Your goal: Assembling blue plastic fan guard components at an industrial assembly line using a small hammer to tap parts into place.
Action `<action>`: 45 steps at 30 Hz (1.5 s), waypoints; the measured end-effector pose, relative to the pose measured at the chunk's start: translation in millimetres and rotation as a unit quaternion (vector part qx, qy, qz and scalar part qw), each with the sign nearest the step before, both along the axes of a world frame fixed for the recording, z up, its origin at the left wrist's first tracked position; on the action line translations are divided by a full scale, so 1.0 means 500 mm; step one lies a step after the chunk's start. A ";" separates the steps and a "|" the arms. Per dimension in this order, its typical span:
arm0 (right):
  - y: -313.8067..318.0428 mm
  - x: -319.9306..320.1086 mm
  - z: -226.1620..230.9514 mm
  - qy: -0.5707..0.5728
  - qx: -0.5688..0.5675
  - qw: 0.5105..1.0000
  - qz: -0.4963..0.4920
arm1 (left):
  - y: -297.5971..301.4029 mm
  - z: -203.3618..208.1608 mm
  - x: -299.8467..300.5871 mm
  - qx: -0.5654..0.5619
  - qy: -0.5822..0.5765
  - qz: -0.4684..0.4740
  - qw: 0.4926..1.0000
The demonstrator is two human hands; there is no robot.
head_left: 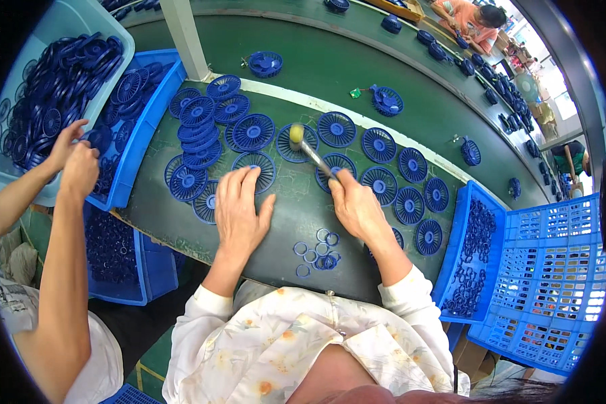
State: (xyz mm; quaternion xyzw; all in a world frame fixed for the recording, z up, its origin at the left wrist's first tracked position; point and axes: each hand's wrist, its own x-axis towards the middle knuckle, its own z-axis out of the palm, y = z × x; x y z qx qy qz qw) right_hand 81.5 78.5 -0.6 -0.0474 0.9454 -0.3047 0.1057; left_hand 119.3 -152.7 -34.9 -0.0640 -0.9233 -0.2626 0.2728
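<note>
In the head view, the right hand (357,205) grips the hammer (313,157) by its handle, the yellow head forward and left of the fist — above a blue grille (285,149). The left hand (241,212) lies spread, grasping nothing, its fingertips over another grille (268,172) — left of the hammer; small rings (324,261) lie between the wrists.

A yellow-tipped hammer (314,156) slants over blue grilles (337,129).
</note>
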 end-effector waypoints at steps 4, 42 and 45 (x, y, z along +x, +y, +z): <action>0.025 0.026 0.015 0.005 0.035 0.999 -0.010 | -0.019 -0.016 -0.009 -0.029 -0.077 -0.033 0.996; 0.017 0.196 0.011 0.005 -0.076 0.993 0.089 | -0.026 -0.037 0.130 0.116 -0.039 -0.086 0.989; 0.014 0.190 0.011 -0.058 0.014 0.991 0.123 | -0.046 -0.034 0.122 0.112 -0.008 -0.054 0.992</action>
